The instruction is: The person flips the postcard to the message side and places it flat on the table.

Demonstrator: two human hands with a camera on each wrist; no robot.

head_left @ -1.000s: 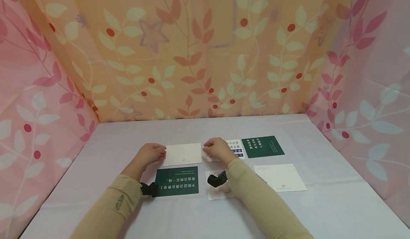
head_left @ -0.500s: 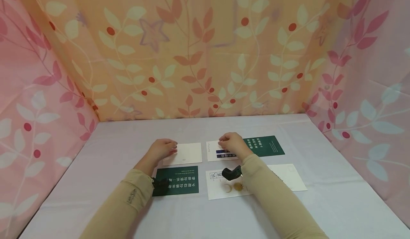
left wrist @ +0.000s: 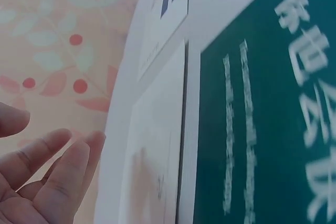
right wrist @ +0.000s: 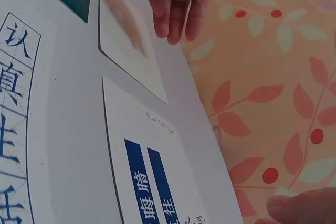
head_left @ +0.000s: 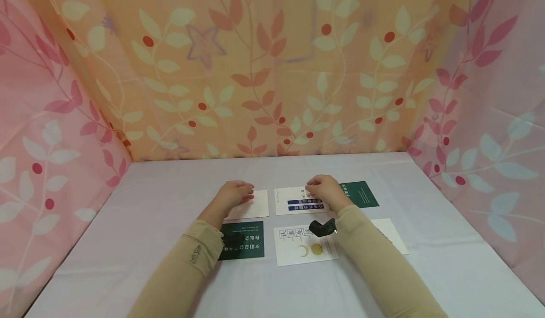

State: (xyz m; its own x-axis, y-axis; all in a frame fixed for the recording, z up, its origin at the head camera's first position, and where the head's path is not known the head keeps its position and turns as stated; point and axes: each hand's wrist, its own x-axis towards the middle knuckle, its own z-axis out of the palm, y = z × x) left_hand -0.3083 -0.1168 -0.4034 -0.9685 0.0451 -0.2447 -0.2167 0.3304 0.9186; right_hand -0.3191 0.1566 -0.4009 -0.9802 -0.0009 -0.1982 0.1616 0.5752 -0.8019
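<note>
My left hand (head_left: 231, 197) hovers over a blank white postcard (head_left: 259, 205) in the back row, fingers loosely extended and holding nothing. In the left wrist view its fingers (left wrist: 63, 171) are apart from the postcard. Over the right part of a white postcard with blue text bars (head_left: 294, 195) is my right hand (head_left: 329, 191), its fingers loosely bent with nothing between them. The right wrist view shows only its thumb (right wrist: 302, 207), off the card's edge. The right hand and forearm partly cover a green postcard (head_left: 363, 196) and a plain white postcard (head_left: 393, 233).
In front lie a green postcard with white writing (head_left: 253, 237), partly behind my left sleeve, and a white postcard with a moon and sun (head_left: 298, 256). A white cloth covers the table (head_left: 170, 181). Patterned curtains (head_left: 255, 72) enclose the back and both sides.
Both hands have shifted right: the left from the blank postcard's left edge to above it, the right along the blue-barred postcard, uncovering more of its print. The postcards stay in place.
</note>
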